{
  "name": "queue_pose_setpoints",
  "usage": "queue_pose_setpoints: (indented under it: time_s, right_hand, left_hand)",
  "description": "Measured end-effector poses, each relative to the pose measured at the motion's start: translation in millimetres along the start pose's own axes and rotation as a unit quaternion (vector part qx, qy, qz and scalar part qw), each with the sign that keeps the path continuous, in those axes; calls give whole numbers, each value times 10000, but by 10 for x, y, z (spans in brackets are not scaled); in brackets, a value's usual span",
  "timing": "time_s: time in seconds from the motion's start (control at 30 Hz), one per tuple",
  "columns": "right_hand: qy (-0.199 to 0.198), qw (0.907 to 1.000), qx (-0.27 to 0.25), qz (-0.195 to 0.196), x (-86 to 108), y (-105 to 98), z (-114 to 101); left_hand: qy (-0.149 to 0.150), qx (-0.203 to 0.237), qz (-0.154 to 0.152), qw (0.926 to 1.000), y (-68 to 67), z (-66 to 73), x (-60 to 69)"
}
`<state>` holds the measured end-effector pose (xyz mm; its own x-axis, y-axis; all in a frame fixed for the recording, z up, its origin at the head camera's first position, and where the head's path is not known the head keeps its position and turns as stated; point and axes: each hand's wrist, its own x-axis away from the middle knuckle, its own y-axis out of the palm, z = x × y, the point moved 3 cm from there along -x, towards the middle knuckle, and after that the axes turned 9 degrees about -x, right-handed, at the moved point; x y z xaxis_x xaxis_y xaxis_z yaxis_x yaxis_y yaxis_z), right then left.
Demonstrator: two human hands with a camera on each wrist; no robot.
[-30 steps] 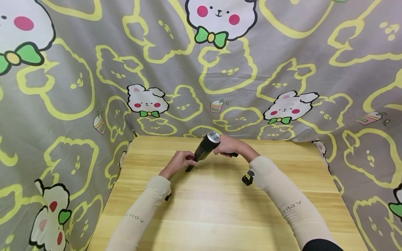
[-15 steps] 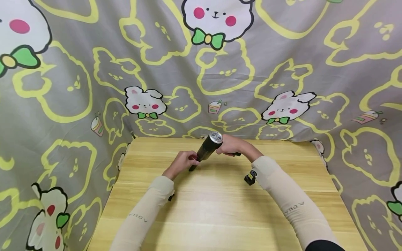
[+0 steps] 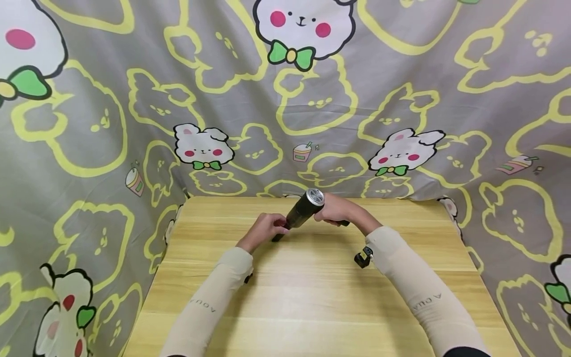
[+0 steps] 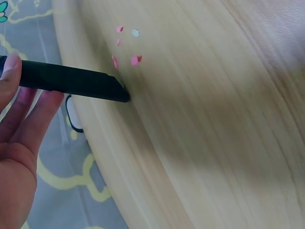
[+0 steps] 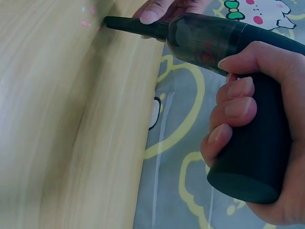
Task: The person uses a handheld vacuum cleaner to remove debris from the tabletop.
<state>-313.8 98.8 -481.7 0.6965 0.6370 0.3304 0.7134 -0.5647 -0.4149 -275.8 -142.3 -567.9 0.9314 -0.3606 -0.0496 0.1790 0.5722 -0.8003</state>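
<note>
A black handheld vacuum point(image 3: 301, 210) with a silver vented end slants down to the left over the wooden table. My right hand point(image 5: 267, 114) has its fingers curled round the vacuum's handle point(image 5: 252, 152). The narrow nozzle point(image 4: 71, 81) is pinched between the thumb and fingers of my left hand point(image 4: 21, 143). Its slanted tip is close to the tabletop in the left wrist view; whether it touches cannot be told. Several small pink scraps point(image 4: 136, 60) and a pale blue one point(image 4: 136, 33) lie beside the tip.
The wooden table point(image 3: 312, 307) runs back to a grey curtain point(image 3: 250, 99) printed with yellow outlines and white rabbits. Curtain also hangs at both sides. A small black device point(image 3: 363, 257) is strapped at my right wrist.
Both hands and the vacuum have shifted slightly to the right in the head view, holding the same grips. The whole background has slid a little to the left.
</note>
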Motion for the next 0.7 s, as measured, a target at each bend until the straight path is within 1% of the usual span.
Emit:
queue_pose_setpoints:
  time_s: [0.2,0.3,0.4,0.5,0.6,0.7]
  right_hand:
    - [22,9999,-26,105,79,4,59]
    - [-17,9998,-47,168,112,8,101]
    - [51,9997,-139,203,149,18,148]
    - [113,9996,-120,233,187,26,173]
    - [155,9995,-41,267,228,32,189]
    - [218,9993,-45,289,268,47,211]
  left_hand:
    - [165,-76,-119,9998,27,66,-19]
    - [196,-88,-178,9996,44,86,-30]
    - [208,-52,-240,9995,58,103,-40]
    - [299,9,-286,9991,66,132,-46]
    - [399,-19,-341,9986,76,164,-50]
    - [391,-102,-422,9983,99,182,-48]
